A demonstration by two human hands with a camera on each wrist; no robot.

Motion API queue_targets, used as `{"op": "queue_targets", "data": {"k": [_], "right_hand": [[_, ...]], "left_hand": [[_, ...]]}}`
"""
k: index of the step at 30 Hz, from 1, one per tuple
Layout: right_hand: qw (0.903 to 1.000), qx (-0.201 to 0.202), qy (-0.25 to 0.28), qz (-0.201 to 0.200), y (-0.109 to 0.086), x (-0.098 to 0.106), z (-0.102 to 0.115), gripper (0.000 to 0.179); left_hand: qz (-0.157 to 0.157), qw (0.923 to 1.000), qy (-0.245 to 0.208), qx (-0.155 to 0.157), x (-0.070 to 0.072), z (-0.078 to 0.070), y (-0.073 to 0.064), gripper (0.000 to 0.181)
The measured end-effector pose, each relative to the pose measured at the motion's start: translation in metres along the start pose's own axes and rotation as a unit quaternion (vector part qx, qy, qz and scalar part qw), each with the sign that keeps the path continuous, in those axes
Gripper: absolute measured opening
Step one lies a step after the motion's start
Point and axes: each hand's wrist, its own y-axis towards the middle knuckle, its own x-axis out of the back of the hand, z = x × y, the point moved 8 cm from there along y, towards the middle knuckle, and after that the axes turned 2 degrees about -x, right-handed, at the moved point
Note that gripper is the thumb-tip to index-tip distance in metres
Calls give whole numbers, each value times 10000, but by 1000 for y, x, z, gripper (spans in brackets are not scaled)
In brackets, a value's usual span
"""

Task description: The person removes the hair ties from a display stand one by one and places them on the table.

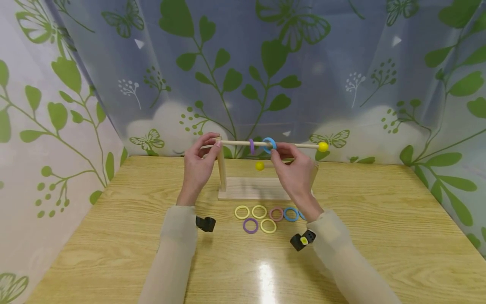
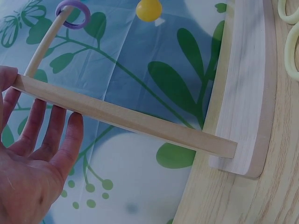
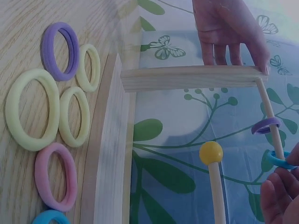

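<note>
A wooden stand (image 1: 254,188) has two posts and two rods with yellow ball ends. My left hand (image 1: 199,164) grips the top of its left post (image 2: 126,114), thumb at the top end and fingertips along the side. From that post the upper rod (image 1: 235,143) runs right to a yellow ball (image 1: 322,146). A purple ring (image 3: 266,125) hangs on this rod near its middle. Just right of it, my right hand (image 1: 296,171) pinches a blue ring (image 1: 268,139) that encircles the rod. The lower rod's yellow ball (image 3: 211,153) sits beneath, with no ring showing on it.
In front of the base, loose rings lie on the table (image 1: 125,236): several yellow, a purple ring (image 3: 47,51), a pink ring (image 3: 41,177) and blue ones, one partly hidden by my right wrist. A patterned curtain (image 1: 235,50) hangs behind the table.
</note>
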Motion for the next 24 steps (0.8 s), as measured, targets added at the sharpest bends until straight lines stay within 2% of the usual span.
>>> {"op": "queue_targets", "data": {"k": [6,24], "right_hand": [[9999,77,130,-75,1,7,-1,17],[9994,64,0,-350,4,28,-6,15]], "left_hand": [[3,10000,15,-10,0,0,-1,27],[-26,10000,7,-19,0,-1,0,26]]}}
